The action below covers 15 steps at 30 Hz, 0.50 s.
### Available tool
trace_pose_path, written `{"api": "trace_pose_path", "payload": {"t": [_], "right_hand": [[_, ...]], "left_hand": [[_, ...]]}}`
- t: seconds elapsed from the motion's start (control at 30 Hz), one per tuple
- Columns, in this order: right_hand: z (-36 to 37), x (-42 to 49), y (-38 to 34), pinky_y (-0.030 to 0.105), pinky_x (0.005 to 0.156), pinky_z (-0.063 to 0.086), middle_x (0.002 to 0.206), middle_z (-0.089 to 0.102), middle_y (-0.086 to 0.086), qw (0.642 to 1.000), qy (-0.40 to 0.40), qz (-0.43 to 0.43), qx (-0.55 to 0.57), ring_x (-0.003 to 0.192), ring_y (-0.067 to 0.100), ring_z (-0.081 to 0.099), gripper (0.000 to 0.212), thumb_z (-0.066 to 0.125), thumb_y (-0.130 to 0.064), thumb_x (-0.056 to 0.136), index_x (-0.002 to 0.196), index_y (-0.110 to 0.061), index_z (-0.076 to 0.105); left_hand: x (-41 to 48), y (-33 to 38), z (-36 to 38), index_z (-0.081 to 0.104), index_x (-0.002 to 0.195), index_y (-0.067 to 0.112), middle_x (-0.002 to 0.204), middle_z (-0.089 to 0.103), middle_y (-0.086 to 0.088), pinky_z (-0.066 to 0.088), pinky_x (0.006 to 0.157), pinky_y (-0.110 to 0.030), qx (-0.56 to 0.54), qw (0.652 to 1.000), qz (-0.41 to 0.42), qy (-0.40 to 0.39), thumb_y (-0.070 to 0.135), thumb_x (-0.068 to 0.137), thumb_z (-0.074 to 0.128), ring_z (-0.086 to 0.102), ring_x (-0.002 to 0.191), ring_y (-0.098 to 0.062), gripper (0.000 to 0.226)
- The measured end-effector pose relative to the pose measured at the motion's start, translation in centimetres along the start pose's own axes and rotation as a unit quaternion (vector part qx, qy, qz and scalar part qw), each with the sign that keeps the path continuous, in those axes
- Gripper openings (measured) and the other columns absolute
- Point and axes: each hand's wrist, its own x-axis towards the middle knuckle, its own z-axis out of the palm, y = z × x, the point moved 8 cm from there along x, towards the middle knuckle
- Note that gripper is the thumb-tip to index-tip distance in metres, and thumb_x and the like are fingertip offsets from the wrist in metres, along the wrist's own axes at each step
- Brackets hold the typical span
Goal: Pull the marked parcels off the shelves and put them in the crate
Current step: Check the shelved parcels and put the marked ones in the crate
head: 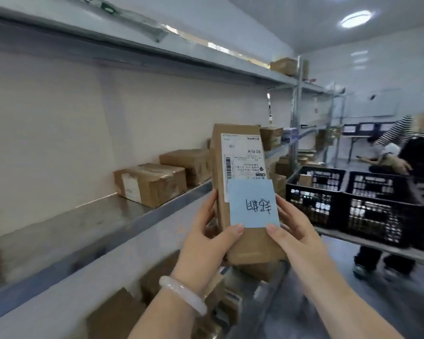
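I hold a long brown cardboard parcel [240,152] upright in front of me, off the shelf. It carries a white shipping label and a blue sticky note [252,204] with handwriting. My left hand [211,241] grips its left side, thumb on the front just below the note. My right hand [296,231] grips the right side, thumb at the note's lower edge. Black plastic crates [328,192] stand on a cart to the right; the nearest holds a small box.
A metal shelf [123,216] on the left carries brown boxes [149,183]. More boxes lie on the lower shelf below my hands [113,314]. A person in a striped top [411,152] stands behind the crates. Further racks stand at the back.
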Motion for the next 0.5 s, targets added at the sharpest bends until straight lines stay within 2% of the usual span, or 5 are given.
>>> {"api": "trace_pose_path", "payload": {"t": [0.13,0.3,0.33,0.43,0.5], "right_hand": [[-9.0,-4.5,1.5,0.039,0.086,0.053,0.118,0.069,-0.01,0.992,0.107,0.072,0.003,0.107,0.011,0.066,0.041,0.064,-0.017,0.087,0.12,-0.04,0.06],[-20.2,-11.5,-0.2,0.053,0.096,0.05,0.118,0.07,-0.006,0.962,0.248,0.116,-0.024,0.108,0.019,0.066,0.038,0.06,-0.012,0.092,0.122,-0.034,0.059],[-22.6,-13.0,-1.0,0.053,0.097,0.05,0.116,0.071,-0.005,0.954,0.278,0.113,-0.031,0.107,0.02,0.067,0.036,0.061,-0.012,0.091,0.12,-0.034,0.06],[-28.7,-17.1,-3.8,0.044,0.081,0.057,0.11,0.073,-0.009,0.929,0.352,0.1,-0.058,0.098,0.016,0.07,0.033,0.063,-0.016,0.09,0.115,-0.037,0.062],[-32.5,-19.7,-5.8,0.034,0.064,0.057,0.106,0.073,-0.012,0.914,0.39,0.087,-0.068,0.091,0.013,0.071,0.031,0.063,-0.018,0.091,0.114,-0.04,0.061]], "left_hand": [[-0.9,-5.2,9.1,0.049,0.133,0.05,0.123,0.068,0.011,0.058,0.085,-0.032,-0.049,0.992,-0.061,-0.102,0.038,0.058,0.086,0.065,0.111,-0.009,0.085],[-3.2,-9.1,22.2,0.055,0.116,0.055,0.114,0.072,0.007,0.059,0.083,-0.037,-0.084,0.956,-0.145,-0.242,0.017,0.08,0.079,0.07,0.104,-0.015,0.058],[-3.8,-9.4,25.0,0.054,0.119,0.052,0.115,0.072,0.004,0.059,0.081,-0.037,-0.091,0.946,-0.159,-0.268,0.016,0.082,0.077,0.07,0.102,-0.017,0.057],[-5.9,-9.8,33.2,0.046,0.133,0.047,0.119,0.07,0.0,0.058,0.086,-0.04,-0.094,0.918,-0.18,-0.34,0.017,0.085,0.074,0.07,0.103,-0.018,0.063],[-7.4,-9.5,39.0,0.048,0.128,0.051,0.111,0.074,0.006,0.058,0.085,-0.039,-0.099,0.896,-0.179,-0.394,0.018,0.087,0.072,0.071,0.1,-0.016,0.058]]}}
